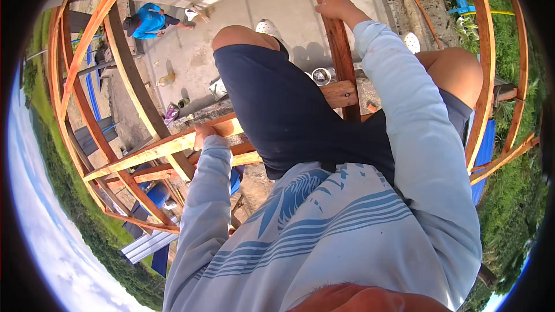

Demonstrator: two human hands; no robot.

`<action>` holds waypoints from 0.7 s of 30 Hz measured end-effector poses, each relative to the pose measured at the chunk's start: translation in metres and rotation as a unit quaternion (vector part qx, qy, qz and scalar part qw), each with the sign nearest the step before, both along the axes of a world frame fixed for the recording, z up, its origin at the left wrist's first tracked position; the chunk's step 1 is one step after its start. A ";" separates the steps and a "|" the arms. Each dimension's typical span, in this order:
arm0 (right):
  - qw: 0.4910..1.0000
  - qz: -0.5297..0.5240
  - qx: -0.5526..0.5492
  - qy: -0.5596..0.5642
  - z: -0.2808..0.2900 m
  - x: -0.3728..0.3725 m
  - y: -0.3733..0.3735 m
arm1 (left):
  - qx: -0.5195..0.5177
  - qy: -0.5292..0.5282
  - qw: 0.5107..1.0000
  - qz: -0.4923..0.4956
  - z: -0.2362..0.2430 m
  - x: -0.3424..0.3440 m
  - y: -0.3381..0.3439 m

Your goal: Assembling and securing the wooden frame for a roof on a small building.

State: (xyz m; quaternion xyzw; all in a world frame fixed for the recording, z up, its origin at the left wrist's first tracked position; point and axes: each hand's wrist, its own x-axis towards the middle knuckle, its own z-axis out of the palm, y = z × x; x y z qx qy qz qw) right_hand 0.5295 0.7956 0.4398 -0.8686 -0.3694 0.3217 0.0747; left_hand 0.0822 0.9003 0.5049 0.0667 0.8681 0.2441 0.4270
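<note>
Left hand point(203, 137) curled over a wooden beam point(139, 158), holding it, fingertips hidden; the beam slants from the lower left up toward the person's left thigh point(277, 104). Past that thigh, a round tin point(321, 76) shows below, just left of a reddish wooden post point(340, 40). This post runs between the knees, and the right hand point(337, 6) is closed around it, well ahead of the body, thumb upward. Farther right come the bent right knee point(462, 75), a timber point(487, 40) and green plants point(511, 208).
</note>
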 end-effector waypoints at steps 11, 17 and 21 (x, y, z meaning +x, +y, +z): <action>0.993 0.061 0.093 0.036 0.004 -0.007 0.012 | 0.125 0.298 0.942 -0.092 -0.090 -0.068 0.000; 0.992 -0.036 0.108 0.050 -0.039 0.018 0.002 | 0.075 0.228 0.964 -0.111 -0.046 -0.025 0.000; 0.981 -0.106 0.160 0.020 -0.008 -0.027 -0.002 | -0.245 0.160 0.764 -0.575 0.029 -0.055 -0.006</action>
